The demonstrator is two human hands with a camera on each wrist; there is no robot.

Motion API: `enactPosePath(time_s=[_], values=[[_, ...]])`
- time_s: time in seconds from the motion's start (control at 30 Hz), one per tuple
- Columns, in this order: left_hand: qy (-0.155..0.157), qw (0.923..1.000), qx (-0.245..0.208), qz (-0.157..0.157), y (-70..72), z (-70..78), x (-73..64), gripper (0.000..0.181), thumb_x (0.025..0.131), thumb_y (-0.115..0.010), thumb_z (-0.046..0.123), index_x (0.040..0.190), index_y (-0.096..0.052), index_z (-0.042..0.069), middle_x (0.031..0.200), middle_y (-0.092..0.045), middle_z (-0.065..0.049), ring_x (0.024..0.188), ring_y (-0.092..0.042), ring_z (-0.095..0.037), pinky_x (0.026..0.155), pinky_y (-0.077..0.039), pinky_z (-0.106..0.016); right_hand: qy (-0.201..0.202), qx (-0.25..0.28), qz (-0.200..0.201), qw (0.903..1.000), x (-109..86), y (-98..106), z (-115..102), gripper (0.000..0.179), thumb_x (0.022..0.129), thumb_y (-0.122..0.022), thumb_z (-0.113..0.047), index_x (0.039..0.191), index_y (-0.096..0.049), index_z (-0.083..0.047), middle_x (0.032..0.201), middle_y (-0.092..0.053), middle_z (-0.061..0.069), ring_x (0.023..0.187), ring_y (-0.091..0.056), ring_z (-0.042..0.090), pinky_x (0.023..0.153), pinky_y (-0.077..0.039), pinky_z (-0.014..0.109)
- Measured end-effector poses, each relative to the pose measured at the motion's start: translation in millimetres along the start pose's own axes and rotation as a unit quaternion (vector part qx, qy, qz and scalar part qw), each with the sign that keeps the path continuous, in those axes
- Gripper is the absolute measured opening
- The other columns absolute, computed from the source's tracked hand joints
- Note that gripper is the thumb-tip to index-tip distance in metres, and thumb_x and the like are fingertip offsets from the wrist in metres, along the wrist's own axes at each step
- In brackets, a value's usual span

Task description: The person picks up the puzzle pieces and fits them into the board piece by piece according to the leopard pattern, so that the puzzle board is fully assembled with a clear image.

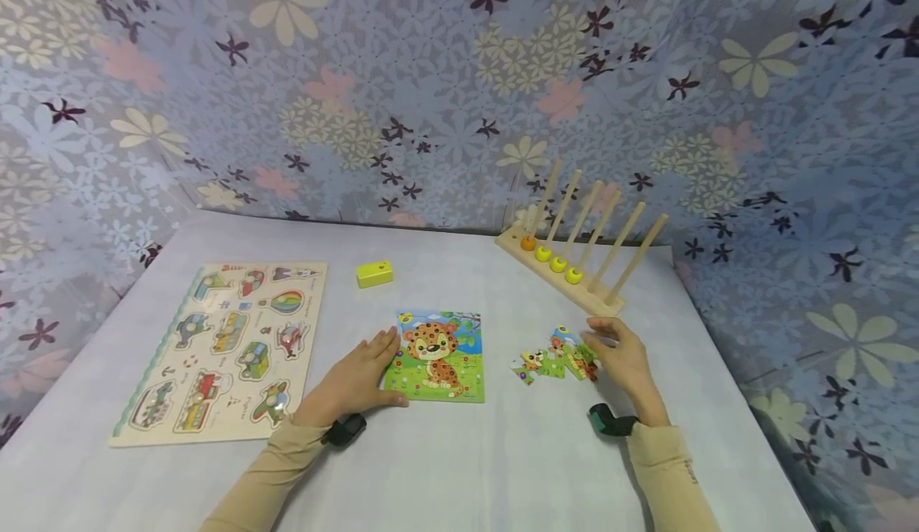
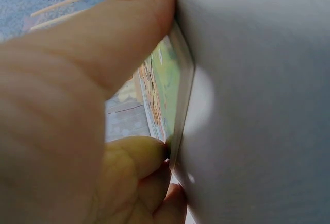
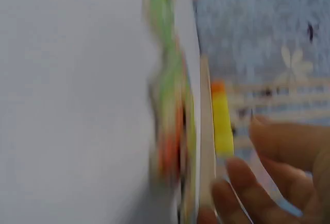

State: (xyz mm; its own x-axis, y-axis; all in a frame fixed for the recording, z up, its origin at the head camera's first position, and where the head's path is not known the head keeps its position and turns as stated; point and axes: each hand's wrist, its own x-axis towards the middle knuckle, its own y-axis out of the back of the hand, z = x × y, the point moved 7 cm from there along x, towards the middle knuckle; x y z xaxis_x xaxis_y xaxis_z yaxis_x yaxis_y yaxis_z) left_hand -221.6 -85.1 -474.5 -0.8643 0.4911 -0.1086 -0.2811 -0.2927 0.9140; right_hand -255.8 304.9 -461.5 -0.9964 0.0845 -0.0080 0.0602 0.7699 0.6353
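My left hand (image 1: 353,380) lies at the left edge of a square leopard jigsaw puzzle (image 1: 435,348). Its fingers stretch along that edge and the thumb points toward the lower left corner. Up close in the left wrist view, thumb and fingertips touch the pale rim of the puzzle board (image 2: 181,92). To the right of the board is a small group of loose jigsaw pieces (image 1: 554,367). Just beside them hovers my right hand (image 1: 623,360), fingers loosely bent and nothing between them. In the right wrist view those pieces (image 3: 170,105) are blurred.
On the left lies a large wooden vehicle puzzle board (image 1: 244,380). A yellow block (image 1: 375,274) sits behind the leopard puzzle. At the back right, a wooden peg stand (image 1: 567,277) with upright rods carries an orange bead and several yellow ones.
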Motion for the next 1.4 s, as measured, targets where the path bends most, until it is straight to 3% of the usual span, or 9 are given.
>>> enactPosePath(time_s=[0.23, 0.43, 0.63, 0.83, 1.07, 1.2, 1.33, 1.4], values=[[0.005, 1.0, 0.0, 0.002, -0.7, -2.0, -2.0, 0.102, 0.08, -0.074, 0.048, 0.15, -0.024, -0.007, 0.159, -0.022, -0.022, 0.147, -0.023, -0.039, 0.12, -0.024, -0.054, 0.026, -0.083, -0.07, 0.9937, -9.8, 8, 14, 0.05, 0.094, -0.063, -0.018, 0.139, -0.048, -0.002, 0.138, -0.051, 0.028, 0.121, -0.053, 0.046, 0.095, -0.05, 0.054], [0.005, 0.9999, -0.01, 0.002, 0.0, 0.0, -3.7, 0.101, 0.08, -0.075, 0.046, 0.15, -0.025, -0.007, 0.158, -0.023, -0.023, 0.146, -0.024, -0.04, 0.119, -0.024, -0.055, 0.051, -0.082, -0.094, 0.9908, -5.3, -9, 1, 0.049, 0.089, -0.068, -0.011, 0.135, -0.053, -0.003, 0.128, -0.055, 0.026, 0.104, -0.058, 0.036, 0.083, -0.052, 0.043], [0.006, 1.0, 0.0, -0.003, -2.5, -0.5, -2.2, 0.1, 0.081, -0.073, 0.048, 0.151, -0.025, -0.005, 0.16, -0.021, -0.021, 0.147, -0.023, -0.038, 0.121, -0.023, -0.053, 0.073, -0.093, -0.106, 0.9873, 0.5, -29, -15, 0.043, 0.089, -0.067, -0.009, 0.131, -0.059, -0.004, 0.116, -0.057, 0.022, 0.083, -0.055, 0.02, 0.071, -0.044, 0.029], [-0.003, 1.0, 0.004, 0.0, -1.5, -2.2, -0.9, 0.101, 0.08, -0.073, 0.049, 0.15, -0.025, -0.006, 0.159, -0.022, -0.022, 0.146, -0.024, -0.04, 0.12, -0.024, -0.054, 0.089, -0.112, -0.109, 0.9837, 1.3, -46, -25, 0.042, 0.091, -0.065, -0.014, 0.131, -0.058, -0.004, 0.125, -0.052, 0.023, 0.082, -0.051, 0.019, 0.067, -0.042, 0.028], [-0.004, 1.0, 0.004, 0.002, -1.6, -3.7, 1.1, 0.102, 0.08, -0.073, 0.05, 0.15, -0.025, -0.006, 0.159, -0.022, -0.022, 0.146, -0.024, -0.04, 0.12, -0.023, -0.054, 0.102, -0.109, -0.146, 0.978, 7.5, -64, -40, 0.047, 0.092, -0.066, -0.021, 0.135, -0.055, -0.007, 0.128, -0.049, 0.019, 0.082, -0.045, 0.019, 0.065, -0.038, 0.027], [-0.005, 1.0, 0.002, 0.002, -3.3, -2.8, 1.1, 0.101, 0.08, -0.073, 0.05, 0.15, -0.025, -0.006, 0.159, -0.022, -0.022, 0.146, -0.024, -0.039, 0.12, -0.024, -0.054, 0.102, -0.115, -0.138, 0.9784, 13.3, -66, -43, 0.035, 0.091, -0.068, -0.019, 0.121, -0.062, -0.003, 0.12, -0.052, 0.019, 0.083, -0.047, 0.021, 0.068, -0.04, 0.028], [-0.007, 0.9999, 0.006, 0.006, -4.0, -3.0, 1.4, 0.102, 0.08, -0.073, 0.05, 0.15, -0.024, -0.005, 0.159, -0.022, -0.022, 0.147, -0.024, -0.039, 0.12, -0.024, -0.053, 0.081, -0.11, -0.102, 0.9853, 18.8, -61, -39, 0.016, 0.09, -0.068, -0.016, 0.099, -0.064, -0.003, 0.108, -0.057, 0.017, 0.082, -0.052, 0.022, 0.069, -0.042, 0.029], [-0.006, 0.9999, 0.005, 0.008, -3.0, -3.0, 1.1, 0.102, 0.08, -0.073, 0.05, 0.15, -0.025, -0.006, 0.159, -0.023, -0.022, 0.146, -0.025, -0.039, 0.12, -0.024, -0.053, 0.07, -0.107, -0.09, 0.9877, 20.9, -58, -36, 0.014, 0.091, -0.066, -0.015, 0.098, -0.063, -0.004, 0.105, -0.059, 0.016, 0.082, -0.055, 0.022, 0.069, -0.045, 0.03]])
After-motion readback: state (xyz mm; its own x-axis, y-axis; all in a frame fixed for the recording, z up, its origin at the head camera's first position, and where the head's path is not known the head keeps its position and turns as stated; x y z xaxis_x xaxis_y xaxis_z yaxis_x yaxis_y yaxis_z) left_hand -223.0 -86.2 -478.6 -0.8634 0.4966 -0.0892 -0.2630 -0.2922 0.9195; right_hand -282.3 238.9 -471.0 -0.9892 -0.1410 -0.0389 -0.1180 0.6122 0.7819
